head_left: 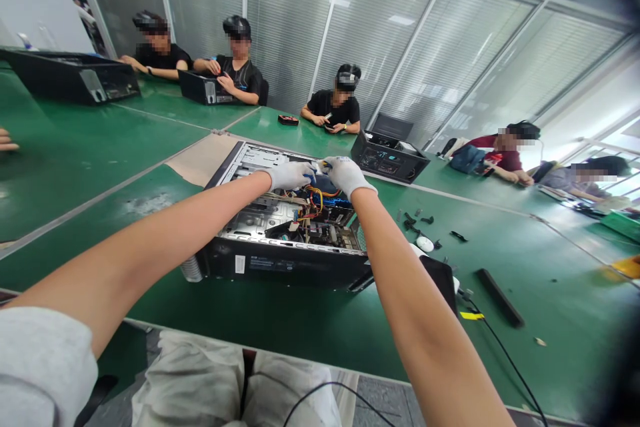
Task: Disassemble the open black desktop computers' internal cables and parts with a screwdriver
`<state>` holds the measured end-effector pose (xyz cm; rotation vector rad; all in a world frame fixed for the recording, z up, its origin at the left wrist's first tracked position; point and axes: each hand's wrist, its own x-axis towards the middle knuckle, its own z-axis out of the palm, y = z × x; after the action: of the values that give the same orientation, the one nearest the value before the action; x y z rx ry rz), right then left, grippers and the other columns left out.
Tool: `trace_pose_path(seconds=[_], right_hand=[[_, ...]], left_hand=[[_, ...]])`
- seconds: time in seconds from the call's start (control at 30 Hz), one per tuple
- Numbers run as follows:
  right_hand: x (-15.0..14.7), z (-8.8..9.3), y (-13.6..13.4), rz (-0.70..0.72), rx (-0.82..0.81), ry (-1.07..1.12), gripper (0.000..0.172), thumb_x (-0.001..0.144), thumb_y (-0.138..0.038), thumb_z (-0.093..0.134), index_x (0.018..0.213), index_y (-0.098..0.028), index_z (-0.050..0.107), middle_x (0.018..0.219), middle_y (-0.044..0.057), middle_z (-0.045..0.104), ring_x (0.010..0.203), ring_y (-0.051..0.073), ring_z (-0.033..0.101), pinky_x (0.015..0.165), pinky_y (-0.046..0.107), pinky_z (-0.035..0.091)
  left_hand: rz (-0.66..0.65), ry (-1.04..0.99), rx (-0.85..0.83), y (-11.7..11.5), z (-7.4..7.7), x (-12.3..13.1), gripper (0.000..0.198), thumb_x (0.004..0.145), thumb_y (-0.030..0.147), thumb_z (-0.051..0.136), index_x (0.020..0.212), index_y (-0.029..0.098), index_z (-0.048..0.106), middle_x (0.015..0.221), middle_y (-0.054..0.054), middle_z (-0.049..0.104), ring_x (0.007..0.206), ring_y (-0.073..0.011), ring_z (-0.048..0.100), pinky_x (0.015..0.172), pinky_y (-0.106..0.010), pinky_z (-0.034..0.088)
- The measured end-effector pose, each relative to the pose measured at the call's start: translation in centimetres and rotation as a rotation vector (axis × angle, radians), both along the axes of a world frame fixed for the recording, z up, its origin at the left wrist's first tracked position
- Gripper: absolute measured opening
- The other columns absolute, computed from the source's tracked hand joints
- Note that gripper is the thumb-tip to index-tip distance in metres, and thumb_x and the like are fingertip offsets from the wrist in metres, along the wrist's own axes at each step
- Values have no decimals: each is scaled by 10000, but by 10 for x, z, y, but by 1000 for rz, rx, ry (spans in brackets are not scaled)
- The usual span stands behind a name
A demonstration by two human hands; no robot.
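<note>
An opened black desktop computer case (pixel 305 270) lies on its side in front of me, its metal frame and inner parts exposed. My left hand (pixel 291 175), in a white glove with blue fingertips, reaches over the far half of the case with its fingers curled together. Close beside it, my gloved right hand (pixel 346 175) is closed at the far edge, and a small yellow and dark bit shows at its fingers. What either hand grips is too small to make out. Yellow, red and black cables (pixel 316 199) run through the case below my hands.
Brown cardboard (pixel 203 159) lies left of the case on the green table (pixel 150 213). To the right are small black parts (pixel 413 221), a white round object (pixel 425 243), a dark strip (pixel 499 297) and a cable (pixel 510 360). Several people sit across, near other cases (pixel 390 157).
</note>
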<state>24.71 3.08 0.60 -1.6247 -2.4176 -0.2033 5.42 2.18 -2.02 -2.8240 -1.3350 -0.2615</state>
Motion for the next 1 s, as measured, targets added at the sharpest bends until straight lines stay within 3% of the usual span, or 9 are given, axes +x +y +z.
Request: trace_pose_path(seconds=[0.2,0.43,0.77,1.0], right_hand=[[6,-7,4,-66,111,160,317,1006,-304,486,1242,-194,666,1129,123,747,1020,231,677,843,278,462],[4,-14,18,10,87,130,263,983,-247,512,1147,-207,714,1149,97,746,1056,213,665,877,259,451],[-4,-3,12,16,45,25,342,987,-222,480,1251,-206,696,1229,110,724,1127,237,653,927,285,464],[-2,-2,12,9,31,-9,352,981,-229,492,1272,-244,689,1250,83,720,1123,221,651,927,278,474]], left_hand=[[150,-50,-37,-15,10,9,434,977,293,424,1358,188,604,1348,-59,652,1180,-215,631,1048,-276,471],[137,-118,11,-11,-5,18,516,985,219,375,1490,249,473,1579,-38,447,1296,-206,574,1112,-298,444],[207,-136,38,-16,-10,21,500,989,269,373,1479,264,475,1609,-42,400,1254,-273,613,1059,-386,499],[224,-115,1,-20,-4,20,497,991,288,379,1478,261,479,1586,-49,435,1254,-248,610,1071,-354,485]])
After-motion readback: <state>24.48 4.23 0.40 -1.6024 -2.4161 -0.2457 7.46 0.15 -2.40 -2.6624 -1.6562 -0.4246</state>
